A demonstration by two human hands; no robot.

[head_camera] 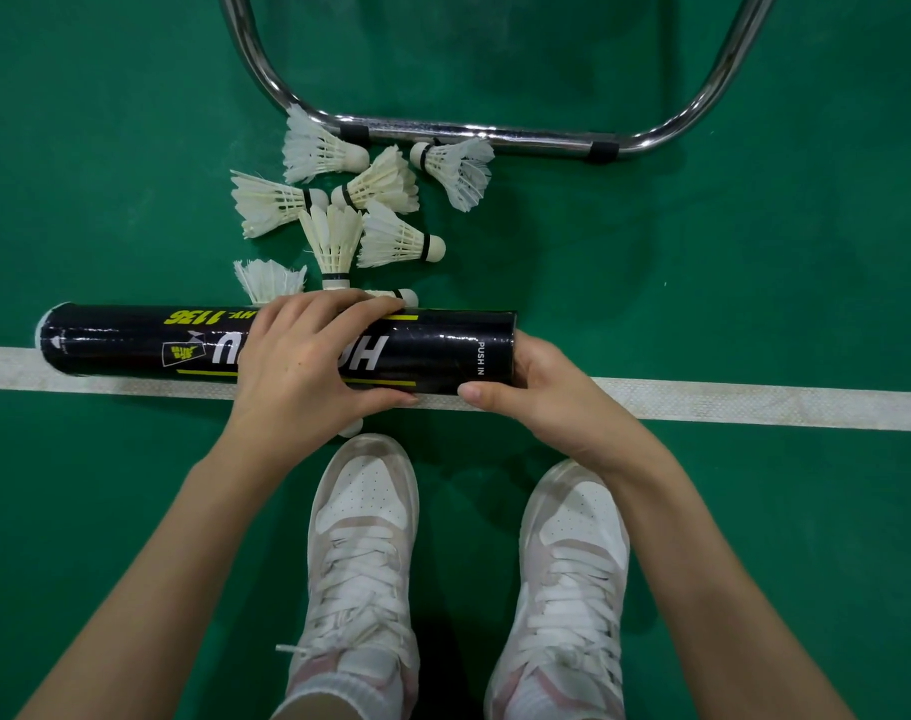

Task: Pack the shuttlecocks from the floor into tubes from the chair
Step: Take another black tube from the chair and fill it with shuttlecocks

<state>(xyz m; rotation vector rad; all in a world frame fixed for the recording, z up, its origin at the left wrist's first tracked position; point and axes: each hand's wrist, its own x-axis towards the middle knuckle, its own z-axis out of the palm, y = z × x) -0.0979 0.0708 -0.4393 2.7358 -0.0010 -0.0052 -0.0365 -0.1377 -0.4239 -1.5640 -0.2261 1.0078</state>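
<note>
While the tube is held level just above the floor, these are the weak spots:

Tube: long black glossy cardboard tube w/ yellow lettering [131,341], horizontal over the white court line [754,402]; far left end looks capped, right end hidden by the palm.
L hand: left hand [308,366] wrapped over the tube's middle, fingers across the top, thumb underneath; closed grip on it.
R hand: right hand [541,392] cupped against the "PUSH IN" end, thumb under the rim; can't tell if it holds a cap or shuttle, or if that end is open.
Shuttles: white feather shuttlecocks w/ cork tips [334,210] lie loose on the green court floor [703,278], in a cluster just beyond the tube; two sit partly hidden behind it, touching or nearly so. One more cork tip [350,426] peeks out under the L wrist, near the shoe.
Risk 1: lowering or rolling the tube fwd prob crushes feathers of the nearest shuttles.
Risk 2: glossy wrap, so a slack L grip could let it twist while the R hand pushes.
Risk 3: the stray one by the white lace-up shoes [362,537] gets stepped on if feet shift.
Edges: chrome tubular chair base [469,132] sits right behind the cluster, touching the top shuttles; reaching past it is tight.
Room: open floor to the right and far left; bare green there.
</note>
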